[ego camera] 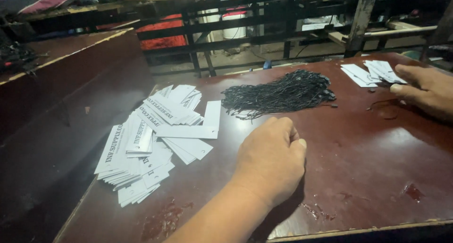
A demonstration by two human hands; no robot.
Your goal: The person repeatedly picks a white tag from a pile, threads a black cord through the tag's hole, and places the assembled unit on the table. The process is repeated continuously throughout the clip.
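Left hand (271, 165) is resting on the table (368, 177), fingers curled loosely, gripping nothing, just below the cord bundle (281, 94). Tags (151, 139) are lying fanned out left of the cords. Right hand (422, 89) is lying flat and open, right of the cords, fingertips touching a smaller tag stack (370, 73).

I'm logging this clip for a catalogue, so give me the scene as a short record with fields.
Surface: dark red-brown table, scuffed near the front edge
Left hand: loosely curled, resting on the table, holding nothing visible
Right hand: fingers on the small stack of tags
Left of centre: spread pile of white paper tags
Centre back: bundle of black strings
Behind: dark metal racks
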